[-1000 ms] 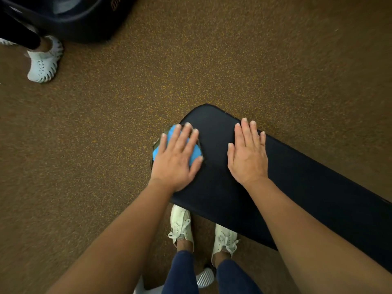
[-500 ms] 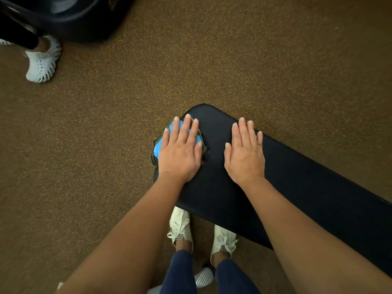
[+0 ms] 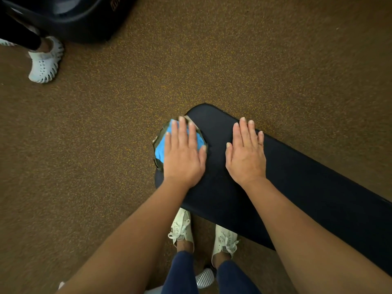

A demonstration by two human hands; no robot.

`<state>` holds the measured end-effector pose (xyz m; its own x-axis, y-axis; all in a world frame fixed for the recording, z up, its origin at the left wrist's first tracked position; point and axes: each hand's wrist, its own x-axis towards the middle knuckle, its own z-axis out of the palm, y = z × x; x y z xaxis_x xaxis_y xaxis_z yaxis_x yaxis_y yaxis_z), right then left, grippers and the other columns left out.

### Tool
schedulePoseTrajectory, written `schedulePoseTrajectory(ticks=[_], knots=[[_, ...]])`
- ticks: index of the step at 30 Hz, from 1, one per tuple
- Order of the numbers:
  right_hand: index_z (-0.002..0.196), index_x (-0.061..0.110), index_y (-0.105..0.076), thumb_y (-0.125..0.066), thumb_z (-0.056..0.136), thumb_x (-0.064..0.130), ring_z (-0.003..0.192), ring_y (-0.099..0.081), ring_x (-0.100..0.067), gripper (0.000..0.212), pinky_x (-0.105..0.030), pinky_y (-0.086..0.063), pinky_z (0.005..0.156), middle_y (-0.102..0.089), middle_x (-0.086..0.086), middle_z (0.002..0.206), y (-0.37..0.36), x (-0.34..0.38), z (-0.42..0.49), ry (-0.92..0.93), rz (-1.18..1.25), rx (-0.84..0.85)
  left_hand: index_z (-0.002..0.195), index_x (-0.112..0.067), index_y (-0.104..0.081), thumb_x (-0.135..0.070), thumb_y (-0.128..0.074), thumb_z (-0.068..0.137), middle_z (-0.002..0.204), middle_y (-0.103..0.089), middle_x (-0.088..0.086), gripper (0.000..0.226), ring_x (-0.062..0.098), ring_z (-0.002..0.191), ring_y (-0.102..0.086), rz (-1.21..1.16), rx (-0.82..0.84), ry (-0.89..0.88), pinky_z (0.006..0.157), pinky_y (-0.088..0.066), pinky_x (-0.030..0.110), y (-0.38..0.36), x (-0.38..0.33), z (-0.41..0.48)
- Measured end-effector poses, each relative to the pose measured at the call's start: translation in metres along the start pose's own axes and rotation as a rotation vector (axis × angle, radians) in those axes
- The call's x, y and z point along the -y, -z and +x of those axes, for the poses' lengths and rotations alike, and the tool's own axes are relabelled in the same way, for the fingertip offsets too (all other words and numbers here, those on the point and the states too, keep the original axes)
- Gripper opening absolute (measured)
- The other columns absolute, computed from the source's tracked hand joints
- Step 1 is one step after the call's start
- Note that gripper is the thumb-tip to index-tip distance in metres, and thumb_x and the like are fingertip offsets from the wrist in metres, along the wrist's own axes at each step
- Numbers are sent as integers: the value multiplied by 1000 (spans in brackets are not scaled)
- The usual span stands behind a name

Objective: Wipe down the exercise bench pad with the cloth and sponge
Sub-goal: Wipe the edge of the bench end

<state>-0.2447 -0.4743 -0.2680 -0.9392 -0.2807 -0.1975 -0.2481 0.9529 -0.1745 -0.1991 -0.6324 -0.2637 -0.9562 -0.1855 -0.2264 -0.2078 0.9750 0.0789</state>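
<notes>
Left hand (image 3: 182, 158): flat, fingers straight and together, palm pressing down on the blue cloth (image 3: 160, 146); nothing is clasped. Right hand (image 3: 246, 153): flat on the bench pad (image 3: 307, 187), fingers straight, released, holding nothing.

Cloth sits at the far-left corner of the pad, partly overhanging its left edge. Smooth blue fabric with a ragged olive-grey rim (image 3: 157, 139); cannot tell whether that rim is the sponge.

Pad: long, matte black, smooth upholstery with a rounded far end, running near-right across the view.

Floor (image 3: 84, 145): brown rubbery surface with fine yellow speckle. Cream laced sneakers (image 3: 182, 228) and navy trouser legs (image 3: 180, 272) below the pad's near edge. White perforated clog (image 3: 44, 62) on another person's foot, far left. Dark glossy moulded equipment (image 3: 80, 28) far left carries gold lettering, cut off by the frame and unreadable.

Against 1.0 s ago: left fingers then angled rightward, now point straight away; fingertips sit farther up the pad, and the blue shows mostly left of the hand. Little change since 0.5 s ago. Right hand unmoved.
</notes>
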Motion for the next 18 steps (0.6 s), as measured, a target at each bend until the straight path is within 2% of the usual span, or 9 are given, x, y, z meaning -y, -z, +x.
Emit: schedulePoseTrajectory(ticks=[3,5,7,9,11,14,16,18], knots=[[151,8,-18,-27,100,32,148,-2,-26,57,-44,0,119,-9,-11,160,0,0,1,-4,-10,-1,152,-8,-11,-47,-17,99,160,-5,14,66,31,147,2,41,44,-295,119,-7,48,2,20,-9],[151,8,-19,-27,100,33,148,-2,-26,57,-44,0,119,-10,-11,160,-1,-1,1,-3,-16,-5,152,-12,-11,-47,-16,99,161,-6,9,64,27,148,1,32,52,-398,119,-9,46,5,35,11],[151,8,-19,-28,100,32,148,-3,-26,57,-44,0,119,-10,-11,160,-1,-1,0,0,-13,-5,153,-14,-9,-46,-16,99,161,-5,8,63,26,148,-2,-42,52,-323,119,-11,46,10,40,37],[151,8,-18,-28,100,32,148,-2,-26,58,-44,0,119,-10,-11,160,-2,0,0,-3,-16,-10,153,-13,-6,-42,-19,100,161,-3,10,62,28,148,0,-116,55,-126,118,-10,44,10,29,51],[151,7,-18,-28,100,32,148,-3,-26,58,-44,0,119,-10,-11,160,-2,0,0,-10,-16,-11,152,-9,-6,-42,-18,100,160,-3,14,63,32,147,1,-48,17,-49,119,-8,45,8,10,43],[151,7,-18,-28,99,32,148,-3,-26,58,-44,-1,119,-10,-11,160,-1,1,0,-13,-18,-7,152,-7,-11,-44,-14,98,160,-4,16,65,34,147,2,77,24,-253,119,-7,48,3,0,18],[151,7,-18,-28,99,32,148,-3,-26,58,-45,-1,119,-10,-11,160,-1,1,-1,-12,-17,-4,152,-10,-16,-47,-17,98,160,-8,13,65,31,147,-1,79,39,-399,119,-7,46,3,9,20],[151,7,-18,-27,99,32,148,-2,-25,58,-44,0,119,-9,-11,160,-1,1,-1,-12,-17,-10,153,-16,-15,-49,-19,97,160,-10,8,65,27,148,-3,68,28,-467,119,-7,46,7,19,38]])
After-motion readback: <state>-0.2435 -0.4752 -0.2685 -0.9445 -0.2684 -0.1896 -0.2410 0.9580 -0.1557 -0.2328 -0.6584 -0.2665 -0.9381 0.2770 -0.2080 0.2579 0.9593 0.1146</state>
